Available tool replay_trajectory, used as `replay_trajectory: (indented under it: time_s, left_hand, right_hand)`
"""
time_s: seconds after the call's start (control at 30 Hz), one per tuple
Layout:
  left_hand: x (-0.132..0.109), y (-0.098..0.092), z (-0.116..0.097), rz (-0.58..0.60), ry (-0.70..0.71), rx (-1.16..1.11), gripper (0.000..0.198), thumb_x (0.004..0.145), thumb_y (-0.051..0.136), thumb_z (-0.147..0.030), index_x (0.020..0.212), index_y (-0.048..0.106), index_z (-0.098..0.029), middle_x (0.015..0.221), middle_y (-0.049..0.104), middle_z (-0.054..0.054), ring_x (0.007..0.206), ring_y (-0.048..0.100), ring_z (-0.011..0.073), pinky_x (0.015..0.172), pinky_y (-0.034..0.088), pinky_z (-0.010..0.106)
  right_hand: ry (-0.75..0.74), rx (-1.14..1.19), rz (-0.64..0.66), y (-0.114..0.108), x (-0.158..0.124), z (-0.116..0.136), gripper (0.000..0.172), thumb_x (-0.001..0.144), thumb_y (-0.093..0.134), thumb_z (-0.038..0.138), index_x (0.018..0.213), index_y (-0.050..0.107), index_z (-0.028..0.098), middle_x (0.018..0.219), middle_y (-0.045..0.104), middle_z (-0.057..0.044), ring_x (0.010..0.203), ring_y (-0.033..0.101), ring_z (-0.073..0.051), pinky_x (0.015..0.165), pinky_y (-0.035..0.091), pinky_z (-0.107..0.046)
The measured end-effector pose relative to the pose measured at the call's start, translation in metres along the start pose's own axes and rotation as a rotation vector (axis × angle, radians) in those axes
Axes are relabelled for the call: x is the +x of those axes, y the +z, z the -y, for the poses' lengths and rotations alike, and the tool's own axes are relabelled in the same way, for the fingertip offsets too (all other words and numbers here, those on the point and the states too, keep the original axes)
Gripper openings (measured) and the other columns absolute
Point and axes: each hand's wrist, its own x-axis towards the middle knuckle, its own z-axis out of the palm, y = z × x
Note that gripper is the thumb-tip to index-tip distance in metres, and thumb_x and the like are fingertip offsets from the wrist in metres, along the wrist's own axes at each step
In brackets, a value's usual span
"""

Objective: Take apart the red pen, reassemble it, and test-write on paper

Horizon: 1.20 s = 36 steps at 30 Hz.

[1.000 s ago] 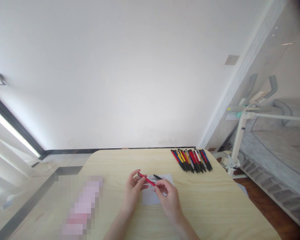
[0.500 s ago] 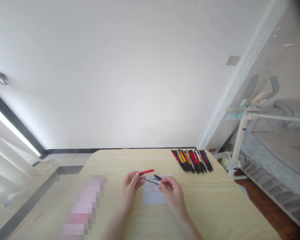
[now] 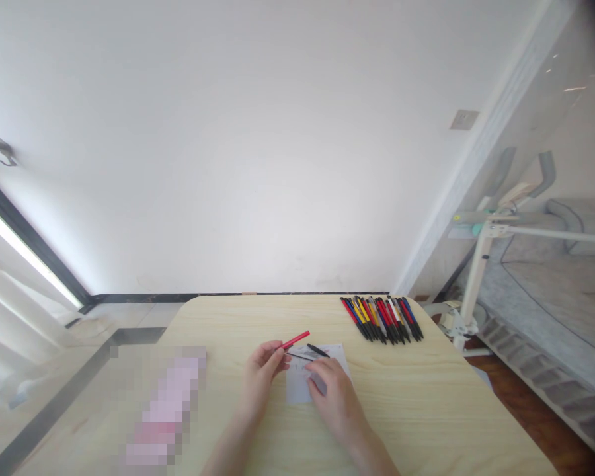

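Note:
Pinched in my left hand [image 3: 264, 369] is a red pen barrel [image 3: 297, 339], tilted up to the right. A thin dark pen refill [image 3: 300, 357] also extends rightward from those fingers; its held end is hidden. My right hand [image 3: 333, 391] rests over the white paper [image 3: 297, 395], thumb and fingers apart, with its fingertips near the refill's far end. I cannot tell whether they touch it. A short black pen part [image 3: 318, 350] lies at the top of the paper, just beyond my right fingers. Dark and reddish scribbles mark the sheet.
A row of several pens [image 3: 381, 320], red, blue, yellow, white and black, lies at the far right of the wooden table [image 3: 416, 410]. A blurred pink patch [image 3: 166, 410] shows at the left. A wall stands behind, and exercise equipment [image 3: 476, 277] stands at the right.
My right fingers have parted from their pinch on the refill and moved slightly down and left. The red barrel now tilts more steeply. The paper has shifted slightly.

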Motion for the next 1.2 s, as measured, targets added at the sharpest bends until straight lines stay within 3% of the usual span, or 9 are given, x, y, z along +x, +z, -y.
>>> replay_trajectory:
  time_s: [0.13,0.23,0.33,0.63,1.0,1.2]
  left_hand:
    - [-0.005,0.009,0.0,0.105,-0.005,0.112,0.024,0.064,0.07,-0.031,0.081,0.064,-0.015,0.061,0.065,0.002,0.055,0.058,0.0137,0.055,0.047,0.026]
    - [-0.009,0.015,0.002,0.169,0.026,0.223,0.024,0.064,0.069,-0.031,0.08,0.065,-0.013,0.058,0.064,0.002,0.049,0.055,0.0132,0.05,0.045,0.026]
    - [-0.01,0.017,0.006,0.214,0.061,0.293,0.023,0.066,0.068,-0.028,0.083,0.064,-0.014,0.06,0.064,0.002,0.05,0.054,0.0128,0.05,0.045,0.026]
    - [-0.014,0.013,0.01,0.19,0.216,0.539,0.02,0.07,0.063,-0.029,0.086,0.063,-0.018,0.064,0.065,0.002,0.058,0.058,0.0157,0.057,0.045,0.027]
    - [-0.012,0.016,0.011,0.129,0.123,0.343,0.023,0.068,0.065,-0.032,0.084,0.064,-0.015,0.065,0.066,0.004,0.054,0.058,0.0152,0.053,0.046,0.027]
    - [-0.011,0.019,0.005,0.133,0.09,0.283,0.021,0.066,0.067,-0.031,0.078,0.064,-0.015,0.058,0.064,0.002,0.052,0.056,0.0138,0.053,0.045,0.026]
  right_hand:
    - [0.231,0.41,-0.097,-0.001,0.003,-0.002,0.032,0.074,0.06,0.035,0.1,0.061,0.016,0.072,0.064,-0.005,0.064,0.057,-0.019,0.059,0.046,-0.029]
    - [0.332,0.608,-0.125,-0.002,0.005,-0.001,0.036,0.073,0.059,0.045,0.09,0.063,0.013,0.066,0.064,-0.006,0.057,0.056,-0.017,0.052,0.045,-0.027]
    - [0.354,0.611,-0.153,-0.003,0.006,0.0,0.034,0.072,0.061,0.046,0.08,0.064,0.013,0.061,0.063,-0.005,0.051,0.053,-0.015,0.05,0.044,-0.026]
    - [0.38,0.626,-0.184,-0.002,0.006,-0.001,0.036,0.073,0.059,0.048,0.074,0.063,0.013,0.056,0.061,-0.003,0.046,0.05,-0.012,0.044,0.04,-0.023]
    - [0.36,0.606,-0.199,-0.002,0.006,0.0,0.034,0.075,0.057,0.046,0.078,0.062,0.013,0.058,0.062,-0.004,0.048,0.051,-0.013,0.045,0.041,-0.024]
    - [0.322,0.539,-0.227,-0.001,0.004,-0.002,0.033,0.074,0.059,0.044,0.086,0.061,0.014,0.068,0.064,-0.006,0.059,0.057,-0.017,0.055,0.047,-0.027]
